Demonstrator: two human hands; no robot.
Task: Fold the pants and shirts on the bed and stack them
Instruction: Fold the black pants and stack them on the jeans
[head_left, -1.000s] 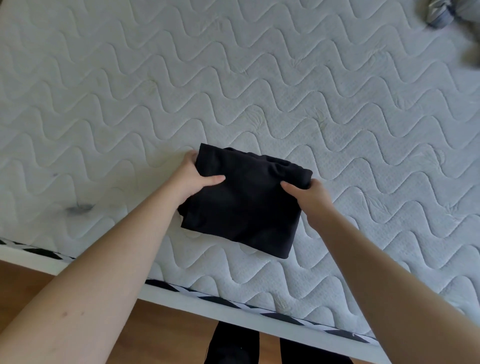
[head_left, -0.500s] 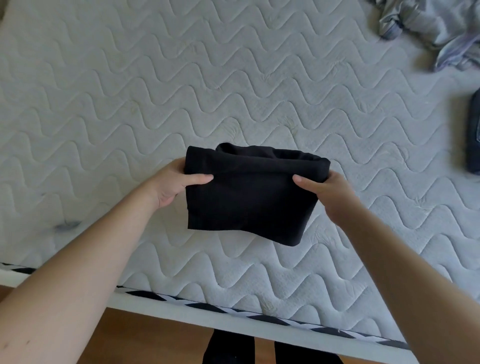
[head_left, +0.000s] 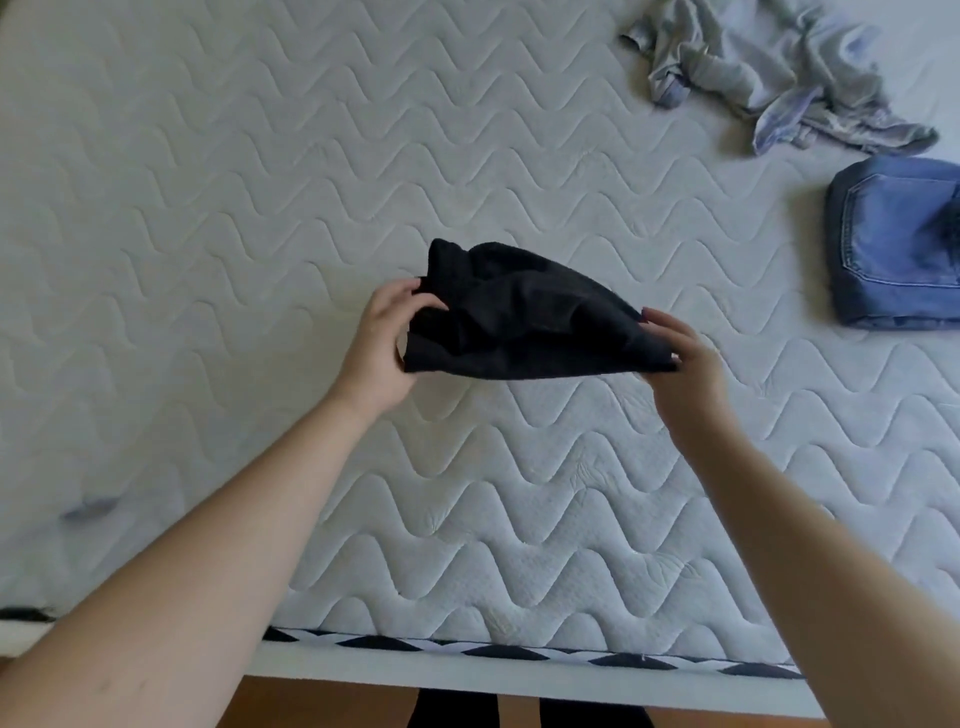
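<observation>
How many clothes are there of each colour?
Black: 1, the folded black garment held in both hands
Blue: 1, the folded jeans on the mattress
Grey: 1, the crumpled grey garment on the mattress
Total: 3

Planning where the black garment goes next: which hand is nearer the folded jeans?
Right. The right hand is left of the jeans; the left hand is farther left.

Open mattress (head_left: 234, 218) lay to the left and ahead of the hands — on the right, folded jeans (head_left: 893, 244) and a crumpled grey garment (head_left: 769, 73) blocked passage.
</observation>
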